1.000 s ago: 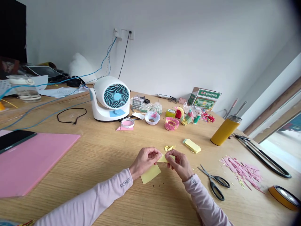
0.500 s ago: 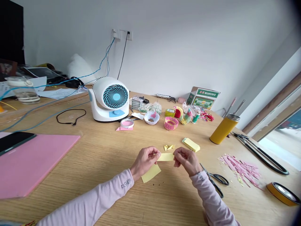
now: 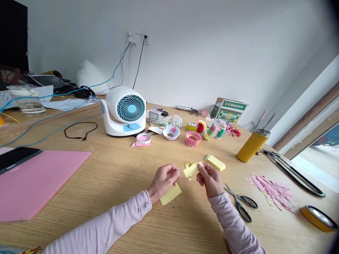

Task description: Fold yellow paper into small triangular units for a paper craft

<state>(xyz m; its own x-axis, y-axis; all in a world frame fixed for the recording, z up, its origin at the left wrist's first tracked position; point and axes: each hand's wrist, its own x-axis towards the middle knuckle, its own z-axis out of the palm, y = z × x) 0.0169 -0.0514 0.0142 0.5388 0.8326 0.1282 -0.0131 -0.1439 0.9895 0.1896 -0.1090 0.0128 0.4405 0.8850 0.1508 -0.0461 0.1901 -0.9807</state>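
Paper [image 3: 191, 170] has just been let go by the left hand [image 3: 162, 181], whose grip is closed beside it. It is held over the tabletop [image 3: 116, 169] by the right hand [image 3: 212, 180] alone, so one end is left free.

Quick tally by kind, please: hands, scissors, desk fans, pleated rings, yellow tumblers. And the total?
Hands: 2 (left hand, right hand)
Scissors: 1
Desk fan: 1
Pleated rings: 2 (white ring, pink ring)
Yellow tumbler: 1
Total: 7
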